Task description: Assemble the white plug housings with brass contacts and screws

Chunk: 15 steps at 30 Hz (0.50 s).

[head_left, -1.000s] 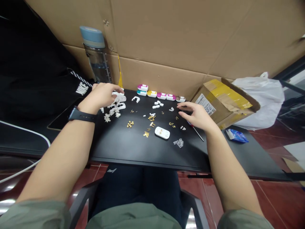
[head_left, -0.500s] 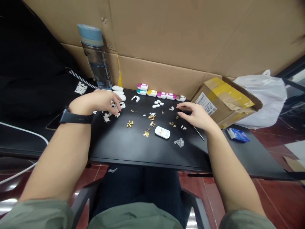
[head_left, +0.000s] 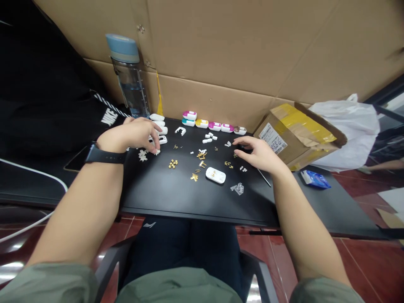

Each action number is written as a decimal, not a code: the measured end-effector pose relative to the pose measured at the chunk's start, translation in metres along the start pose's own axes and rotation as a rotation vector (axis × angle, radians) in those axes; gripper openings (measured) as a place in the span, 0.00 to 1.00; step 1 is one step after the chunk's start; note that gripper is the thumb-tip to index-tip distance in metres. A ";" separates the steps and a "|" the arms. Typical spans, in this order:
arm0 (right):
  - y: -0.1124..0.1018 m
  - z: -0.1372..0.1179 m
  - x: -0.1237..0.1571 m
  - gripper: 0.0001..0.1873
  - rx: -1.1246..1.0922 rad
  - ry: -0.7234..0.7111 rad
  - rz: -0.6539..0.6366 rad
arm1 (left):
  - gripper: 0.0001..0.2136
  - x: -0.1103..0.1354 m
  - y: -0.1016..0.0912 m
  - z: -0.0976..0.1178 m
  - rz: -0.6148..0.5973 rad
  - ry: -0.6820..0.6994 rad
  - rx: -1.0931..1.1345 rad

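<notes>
1. Far left, a black cloth garment with white lettering (head_left: 47, 84) hangs beside the desk, above a curving white cable (head_left: 31, 170). A dark flat phone (head_left: 75, 158) lies just beside the left wrist, which wears a black smartwatch (head_left: 105, 156)
2. The left hand (head_left: 135, 136) reaches over white plastic housing pieces (head_left: 162, 139) and a small heap of white plastic parts (head_left: 142, 155) on the black desktop (head_left: 158, 189). Its fingertips (head_left: 157, 150) press down among them; whether they pinch a piece cannot be told
3. Behind that hand, a clear plastic water bottle with a blue lid (head_left: 128, 80) stands against a brown cardboard sheet (head_left: 221, 50)
4. Mid-desk, six white cases with magenta, teal or yellow tops (head_left: 214, 126) stand in a tidy row and look closed. In front, loose brass contacts (head_left: 172, 163) and a white oval case holding brass pieces (head_left: 215, 175) lie unfinished, with clear plastic pieces (head_left: 238, 189) nearby
5. Well apart from the left, the right hand (head_left: 259, 155) hovers with curled fingers, showing nothing held, just beside a thin metal screwdriver (head_left: 264, 177)
6. Far right are a yellow-taped cardboard box (head_left: 298, 136), a white plastic bag (head_left: 345, 134) and a blue packet (head_left: 315, 179)
</notes>
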State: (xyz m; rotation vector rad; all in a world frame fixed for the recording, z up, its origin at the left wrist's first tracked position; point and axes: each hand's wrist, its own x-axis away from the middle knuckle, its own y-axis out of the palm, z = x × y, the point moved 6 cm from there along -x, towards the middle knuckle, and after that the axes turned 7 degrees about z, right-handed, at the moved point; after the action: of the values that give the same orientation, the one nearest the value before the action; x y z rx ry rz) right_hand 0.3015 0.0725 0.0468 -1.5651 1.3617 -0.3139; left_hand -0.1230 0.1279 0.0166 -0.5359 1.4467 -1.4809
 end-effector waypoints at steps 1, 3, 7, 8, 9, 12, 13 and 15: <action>0.000 0.000 0.000 0.16 0.008 -0.001 -0.001 | 0.12 0.000 0.001 0.000 -0.040 0.004 -0.013; 0.000 -0.001 0.000 0.16 0.009 -0.002 0.005 | 0.10 -0.001 0.002 0.001 -0.095 0.007 -0.029; 0.000 -0.007 0.001 0.13 -0.013 -0.042 0.039 | 0.11 -0.008 -0.010 0.024 -0.020 0.030 0.031; 0.001 -0.011 0.001 0.12 -0.023 -0.061 0.048 | 0.12 -0.010 -0.013 0.038 0.012 0.078 0.079; 0.002 -0.015 0.002 0.11 -0.035 -0.083 0.059 | 0.13 -0.012 -0.015 0.054 0.035 0.129 0.143; 0.006 -0.034 0.005 0.11 -0.091 -0.162 0.105 | 0.13 -0.014 -0.023 0.101 0.185 0.209 0.436; 0.008 -0.042 0.006 0.12 -0.114 -0.194 0.113 | 0.12 -0.014 -0.022 0.113 0.217 0.206 0.523; 0.013 -0.057 0.009 0.13 -0.146 -0.257 0.145 | 0.09 -0.014 -0.016 0.134 0.239 0.203 0.631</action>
State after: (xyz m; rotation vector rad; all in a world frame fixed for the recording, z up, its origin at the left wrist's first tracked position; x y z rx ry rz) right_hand 0.2555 0.0382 0.0601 -1.5549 1.3099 0.0758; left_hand -0.0097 0.0686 0.0629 0.1716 1.0556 -1.7154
